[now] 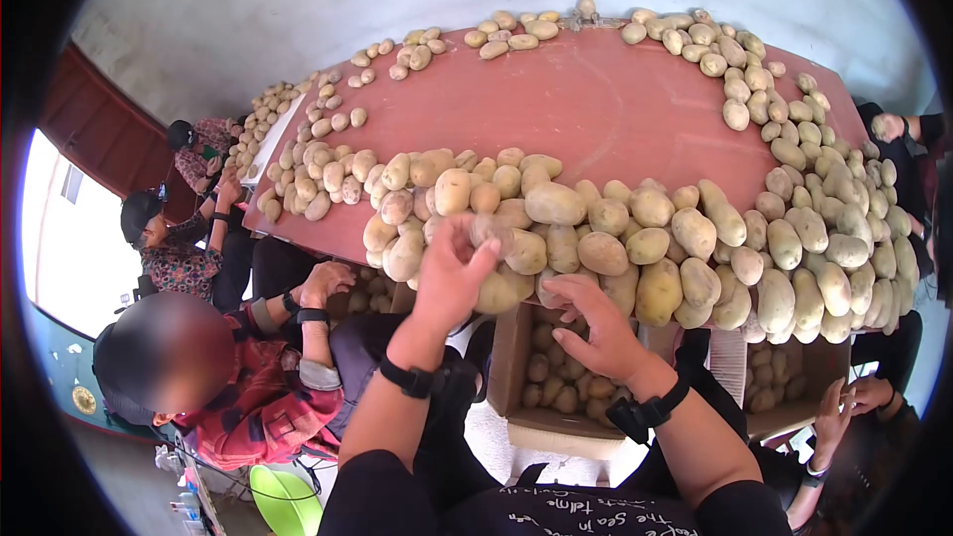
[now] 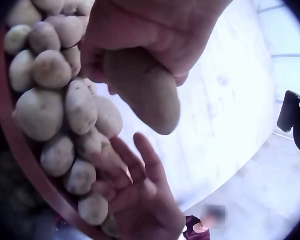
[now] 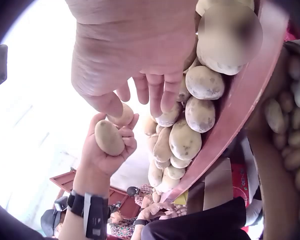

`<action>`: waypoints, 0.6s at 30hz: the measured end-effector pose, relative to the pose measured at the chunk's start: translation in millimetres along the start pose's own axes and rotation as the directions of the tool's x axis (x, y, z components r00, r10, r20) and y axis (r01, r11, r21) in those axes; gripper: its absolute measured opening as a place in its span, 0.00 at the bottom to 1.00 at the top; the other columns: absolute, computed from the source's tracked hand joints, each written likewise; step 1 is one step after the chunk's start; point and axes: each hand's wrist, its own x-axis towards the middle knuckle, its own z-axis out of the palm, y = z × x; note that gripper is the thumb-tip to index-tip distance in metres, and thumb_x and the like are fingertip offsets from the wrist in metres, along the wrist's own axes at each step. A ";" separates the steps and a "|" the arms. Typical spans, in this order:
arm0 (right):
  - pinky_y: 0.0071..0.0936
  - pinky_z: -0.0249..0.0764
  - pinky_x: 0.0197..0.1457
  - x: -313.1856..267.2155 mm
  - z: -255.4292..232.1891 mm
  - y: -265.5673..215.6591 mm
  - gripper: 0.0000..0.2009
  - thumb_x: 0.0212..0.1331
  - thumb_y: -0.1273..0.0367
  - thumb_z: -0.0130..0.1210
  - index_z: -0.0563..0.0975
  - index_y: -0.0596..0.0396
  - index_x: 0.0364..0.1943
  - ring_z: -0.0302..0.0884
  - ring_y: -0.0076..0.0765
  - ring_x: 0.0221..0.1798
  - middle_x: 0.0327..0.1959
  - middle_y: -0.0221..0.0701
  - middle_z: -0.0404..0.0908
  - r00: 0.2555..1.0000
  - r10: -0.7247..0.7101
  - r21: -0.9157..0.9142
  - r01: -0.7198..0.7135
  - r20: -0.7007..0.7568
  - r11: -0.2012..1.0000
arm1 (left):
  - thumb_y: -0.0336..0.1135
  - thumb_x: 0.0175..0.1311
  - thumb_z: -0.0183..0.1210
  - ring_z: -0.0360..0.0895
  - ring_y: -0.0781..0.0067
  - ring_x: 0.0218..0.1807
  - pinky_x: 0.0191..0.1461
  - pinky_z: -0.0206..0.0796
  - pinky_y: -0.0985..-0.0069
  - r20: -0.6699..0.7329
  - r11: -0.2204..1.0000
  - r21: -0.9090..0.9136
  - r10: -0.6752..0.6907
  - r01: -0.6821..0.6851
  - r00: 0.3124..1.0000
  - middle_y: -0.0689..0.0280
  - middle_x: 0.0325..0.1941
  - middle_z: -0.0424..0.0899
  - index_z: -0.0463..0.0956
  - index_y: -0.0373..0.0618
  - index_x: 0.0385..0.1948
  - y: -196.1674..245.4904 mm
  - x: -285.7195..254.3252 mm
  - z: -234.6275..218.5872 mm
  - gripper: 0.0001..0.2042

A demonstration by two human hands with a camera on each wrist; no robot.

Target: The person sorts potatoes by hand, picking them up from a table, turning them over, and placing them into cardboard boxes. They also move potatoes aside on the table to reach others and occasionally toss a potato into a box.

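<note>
My left hand [image 1: 449, 278] is raised at the near edge of the potato heap, its fingers curled round a potato [image 2: 142, 92]. In the right wrist view that potato [image 3: 109, 137] lies against the palm, and a second potato [image 3: 121, 116] shows at the same hand's thumb and fingertips. My right hand [image 1: 601, 333] hovers beside it, fingers spread and slightly bent, with nothing in its grasp. From the left wrist view, the right palm [image 2: 145, 205] faces up close to the heaped potatoes [image 2: 40, 114].
Potatoes line the rim of the red table [image 1: 596, 99]. Cardboard boxes of potatoes [image 1: 566, 434] [image 1: 784, 423] stand below the near edge. A person in a red plaid shirt [image 1: 268, 407] sits close on the left; other people sit further left and right. A green basin [image 1: 283, 496] is at lower left.
</note>
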 end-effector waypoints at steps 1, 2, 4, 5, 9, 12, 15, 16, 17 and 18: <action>0.32 0.74 0.54 1.0 0.2 -0.5 0.29 0.54 0.75 0.57 0.66 0.50 0.64 0.74 0.38 0.55 0.62 0.37 0.67 1.000 0.000 -0.007 0.000 0.004 1.000 | 0.31 0.62 0.61 0.77 0.77 0.43 0.48 0.70 0.77 -0.015 0.988 0.155 0.019 -0.016 1.000 0.64 0.44 0.80 0.67 0.39 0.55 3.4 10.9 2.0 0.21; 0.32 0.74 0.53 1.9 0.4 -0.6 0.29 0.54 0.76 0.56 0.67 0.51 0.64 0.74 0.38 0.54 0.61 0.37 0.68 1.000 0.000 -0.014 0.001 0.009 1.000 | 0.31 0.61 0.62 0.77 0.79 0.41 0.45 0.70 0.78 -0.027 0.951 0.307 0.040 -0.030 0.999 0.65 0.43 0.80 0.68 0.40 0.54 5.9 20.2 4.0 0.20; 0.31 0.74 0.52 2.7 1.4 1.3 0.28 0.54 0.77 0.55 0.68 0.51 0.63 0.75 0.38 0.53 0.60 0.37 0.69 1.000 -0.001 -0.045 0.001 0.006 0.999 | 0.33 0.57 0.66 0.77 0.79 0.35 0.40 0.69 0.80 -0.036 0.733 0.663 0.238 -0.155 0.971 0.65 0.42 0.82 0.73 0.42 0.51 7.1 29.3 11.5 0.20; 0.31 0.75 0.52 3.0 1.7 2.2 0.27 0.54 0.77 0.55 0.68 0.52 0.62 0.75 0.38 0.52 0.59 0.37 0.69 1.000 -0.002 -0.060 0.003 0.004 0.998 | 0.33 0.56 0.66 0.77 0.78 0.34 0.40 0.70 0.79 -0.042 0.679 0.702 0.338 -0.213 0.940 0.64 0.41 0.82 0.74 0.43 0.51 5.1 31.3 16.8 0.20; 0.30 0.75 0.51 5.4 1.1 3.7 0.26 0.54 0.78 0.55 0.69 0.53 0.61 0.77 0.38 0.50 0.57 0.37 0.71 0.999 0.007 -0.094 -0.011 -0.041 0.996 | 0.35 0.59 0.64 0.75 0.76 0.30 0.39 0.69 0.77 -0.228 0.745 0.618 0.473 -0.249 0.851 0.64 0.37 0.82 0.77 0.42 0.47 -1.1 35.4 9.9 0.15; 0.30 0.75 0.50 3.2 0.6 4.8 0.26 0.55 0.77 0.54 0.69 0.53 0.61 0.78 0.38 0.49 0.54 0.37 0.73 0.998 0.043 -0.095 -0.047 -0.038 0.994 | 0.36 0.66 0.58 0.71 0.81 0.31 0.36 0.66 0.80 -0.479 0.988 0.048 0.152 -0.147 0.865 0.70 0.30 0.78 0.78 0.40 0.39 -7.0 42.1 -31.4 0.09; 0.31 0.76 0.50 0.1 0.8 2.3 0.24 0.56 0.77 0.54 0.70 0.54 0.60 0.78 0.39 0.49 0.52 0.38 0.75 0.998 0.059 -0.103 -0.061 -0.017 0.993 | 0.36 0.71 0.54 0.68 0.86 0.30 0.34 0.63 0.81 -0.672 0.965 -0.023 0.178 -0.260 0.719 0.74 0.27 0.75 0.77 0.40 0.34 -6.7 54.3 -61.0 0.09; 0.32 0.76 0.50 -0.9 1.8 0.5 0.24 0.56 0.77 0.53 0.70 0.54 0.60 0.79 0.39 0.49 0.51 0.38 0.75 0.998 0.056 -0.103 -0.058 -0.019 0.993 | 0.36 0.71 0.55 0.67 0.86 0.30 0.35 0.62 0.81 -0.701 0.955 0.025 0.228 -0.297 0.675 0.74 0.26 0.75 0.77 0.40 0.33 -15.1 61.6 -70.1 0.09; 0.32 0.76 0.50 -0.9 2.7 -0.3 0.23 0.56 0.77 0.53 0.70 0.54 0.60 0.79 0.39 0.48 0.51 0.38 0.75 0.998 0.052 -0.103 -0.054 -0.021 0.993 | 0.36 0.71 0.55 0.67 0.85 0.29 0.35 0.62 0.81 -0.726 0.940 0.075 0.280 -0.332 0.628 0.74 0.26 0.75 0.77 0.40 0.33 -22.0 67.4 -76.3 0.09; 0.33 0.76 0.50 -0.5 3.5 0.9 0.23 0.57 0.77 0.53 0.71 0.54 0.59 0.79 0.39 0.48 0.51 0.38 0.75 0.999 0.040 -0.107 -0.043 -0.026 0.993 | 0.36 0.71 0.54 0.68 0.81 0.32 0.39 0.64 0.78 -0.762 0.942 0.167 0.310 -0.291 0.568 0.70 0.30 0.76 0.76 0.39 0.34 -17.0 67.9 -72.0 0.09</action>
